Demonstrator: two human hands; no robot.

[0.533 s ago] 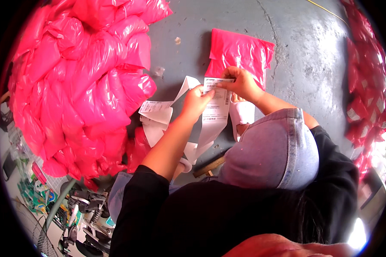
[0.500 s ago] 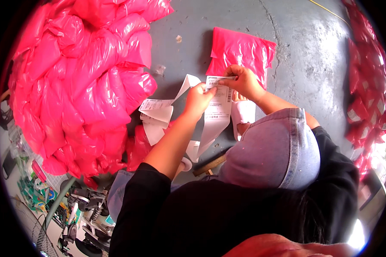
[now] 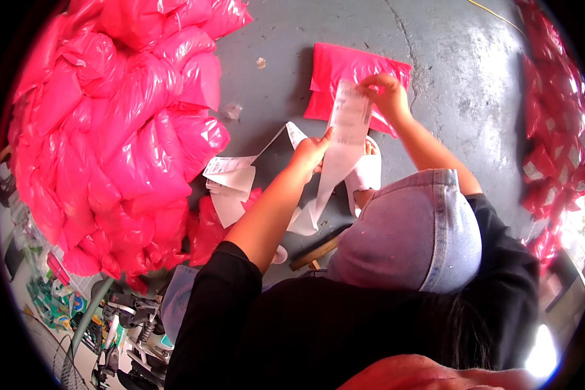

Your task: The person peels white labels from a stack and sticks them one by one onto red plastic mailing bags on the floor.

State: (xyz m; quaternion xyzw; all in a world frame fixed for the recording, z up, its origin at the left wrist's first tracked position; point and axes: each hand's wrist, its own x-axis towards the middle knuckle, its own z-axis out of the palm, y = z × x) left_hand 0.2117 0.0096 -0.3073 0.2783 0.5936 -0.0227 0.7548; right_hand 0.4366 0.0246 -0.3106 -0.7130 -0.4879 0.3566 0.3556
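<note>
My right hand [image 3: 390, 97] pinches the upper right corner of a white printed label [image 3: 350, 120], over a flat pink plastic mailing bag [image 3: 328, 65] on the floor. Closed at the label strip's left edge is my left hand [image 3: 311, 156], its thumb pointing up and its other fingers partly hidden. From there a pale strip of backing paper [image 3: 337, 170] hangs and curls down toward the floor. Further left, more of the printed label strip [image 3: 231, 179] lies in folds beside the bag pile.
A big heap of filled pink bags [image 3: 130, 117] rises on the left. More pink bags [image 3: 552, 130] with white labels are stacked at the far right. Metal machine parts [image 3: 133, 312] stand at the lower left. My foot in a white slipper [image 3: 368, 170] is under the strip.
My right hand has moved up and to the right, drawing the label's upper end over the pink bag. My left hand has shifted slightly down, and the strip now slants.
</note>
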